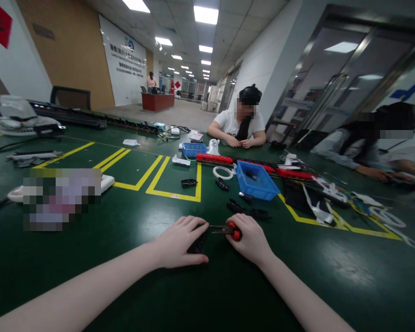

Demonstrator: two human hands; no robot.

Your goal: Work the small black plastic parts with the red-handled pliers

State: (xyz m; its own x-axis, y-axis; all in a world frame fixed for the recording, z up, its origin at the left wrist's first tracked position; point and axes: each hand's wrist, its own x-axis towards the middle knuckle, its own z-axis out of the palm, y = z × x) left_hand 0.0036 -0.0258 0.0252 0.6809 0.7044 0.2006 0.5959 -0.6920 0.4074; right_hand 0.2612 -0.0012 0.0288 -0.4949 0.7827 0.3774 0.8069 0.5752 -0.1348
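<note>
My left hand [180, 240] is closed over a small black part [198, 244] that rests on the green table [124, 276]. My right hand [251, 240] grips a screwdriver with a red and black handle [233, 230]. Its metal shaft points left toward the black part. Both hands lie close together near the table's front middle.
Several black parts [244, 207] lie just beyond my hands. A blue bin [257, 182], a white ring [223, 172], a red strip [214, 158] and a second blue bin [193, 149] sit farther back. One person sits across the table, another at right. Yellow tape lines mark the surface.
</note>
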